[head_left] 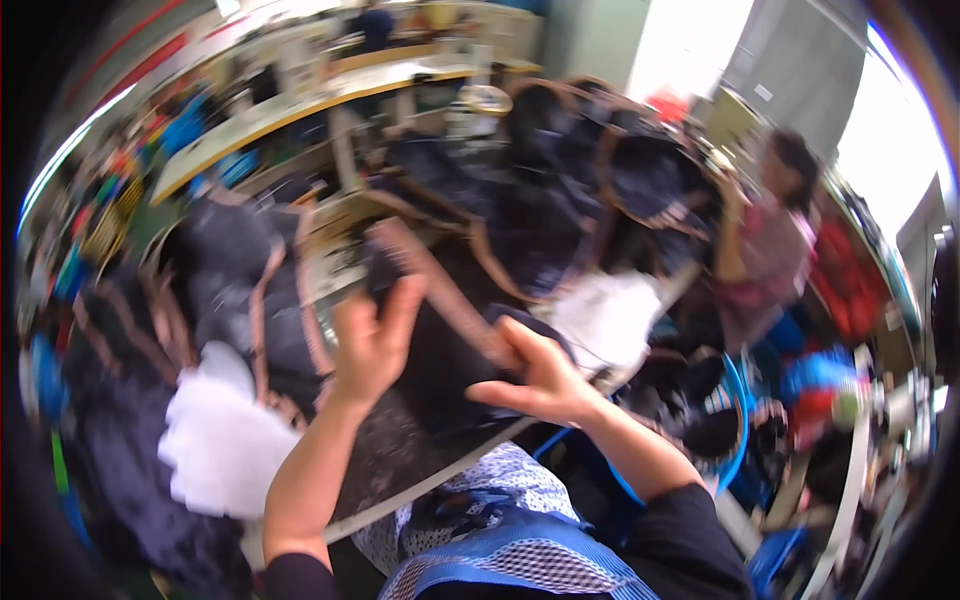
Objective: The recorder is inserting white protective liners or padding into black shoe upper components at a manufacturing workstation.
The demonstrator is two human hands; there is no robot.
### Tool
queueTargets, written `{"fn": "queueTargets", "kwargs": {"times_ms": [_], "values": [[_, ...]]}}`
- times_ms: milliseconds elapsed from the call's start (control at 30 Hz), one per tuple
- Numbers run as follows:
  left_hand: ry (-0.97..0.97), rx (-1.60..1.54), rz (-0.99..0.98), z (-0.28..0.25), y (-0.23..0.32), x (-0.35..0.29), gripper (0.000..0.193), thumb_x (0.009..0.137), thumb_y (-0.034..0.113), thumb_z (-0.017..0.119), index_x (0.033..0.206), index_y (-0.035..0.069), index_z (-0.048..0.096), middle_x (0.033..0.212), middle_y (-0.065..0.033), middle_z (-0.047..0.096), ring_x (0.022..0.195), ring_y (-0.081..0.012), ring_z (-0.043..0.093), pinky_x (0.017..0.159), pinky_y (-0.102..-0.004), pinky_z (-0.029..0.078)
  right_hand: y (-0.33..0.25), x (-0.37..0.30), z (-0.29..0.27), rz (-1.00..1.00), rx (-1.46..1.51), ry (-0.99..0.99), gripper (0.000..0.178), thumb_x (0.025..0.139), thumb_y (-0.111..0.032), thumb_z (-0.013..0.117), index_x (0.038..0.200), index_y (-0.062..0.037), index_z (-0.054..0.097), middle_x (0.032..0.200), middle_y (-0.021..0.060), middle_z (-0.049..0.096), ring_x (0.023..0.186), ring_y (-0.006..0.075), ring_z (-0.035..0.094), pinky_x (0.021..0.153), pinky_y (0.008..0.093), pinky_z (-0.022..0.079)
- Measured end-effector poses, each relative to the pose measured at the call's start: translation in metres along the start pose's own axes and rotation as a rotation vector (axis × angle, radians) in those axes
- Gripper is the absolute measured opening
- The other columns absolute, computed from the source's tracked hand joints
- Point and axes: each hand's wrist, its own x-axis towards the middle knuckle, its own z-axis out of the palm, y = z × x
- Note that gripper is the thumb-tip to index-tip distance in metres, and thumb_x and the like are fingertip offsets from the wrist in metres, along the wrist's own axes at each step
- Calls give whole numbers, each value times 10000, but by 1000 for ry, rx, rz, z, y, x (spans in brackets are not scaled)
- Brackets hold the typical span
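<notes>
A piece of dark cloth (pixel 450 365) with a pinkish-brown edging strip (pixel 435 285) lies in front of me on the dark worktable (pixel 385 455). My left hand (pixel 370 345) is raised at the left end of this piece, thumb and fingers apart, smeared a little by motion. At the strip's near right end is my right hand (pixel 545 375), its fingertips against the edging and its thumb spread over the dark cloth. Whether those fingertips press or only rest there is hard to make out.
Dark edged pieces (pixel 540 220) are heaped beyond the table, more (pixel 225 270) at left. White material lies on the left (pixel 225 430) and right (pixel 610 310). A blue-rimmed basket (pixel 742 410) stands right. Another person (pixel 765 240) works at far right, near a long bench (pixel 330 95).
</notes>
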Motion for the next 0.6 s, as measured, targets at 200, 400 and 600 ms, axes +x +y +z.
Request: {"fn": "queueTargets", "kwargs": {"times_ms": [200, 400, 600], "values": [[-53, -28, -71, 11, -14, -8, 379, 1085, 329, 565, 909, 16, 688, 848, 58, 652, 796, -51, 532, 705, -239, 423, -32, -7, 8, 200, 67, 0, 456, 821, -348, 879, 876, 33, 636, 623, 32, 551, 621, 84, 544, 573, 309, 454], [-128, -334, -257, 12, -32, -5, 382, 1087, 425, 529, 1011, 89, 695, 895, 45, 670, 793, -58, 582, 686, -206, 438, -16, -18, 32, -23, 557, 5, 344, 952, -115, 720, 709, -4, 505, 588, -44, 427, 577, 34, 373, 485, 311, 328], [-586, -1160, -197, -44, -60, 49, 676, 1059, 661, 312, 803, 59, 482, 616, -26, 492, 483, -103, 431, 383, -239, 347, -28, 5, 61, -610, 54, 242, 273, 797, -130, 779, 732, -26, 535, 649, 123, 540, 606, 328, 590, 520, 440, 445]]}}
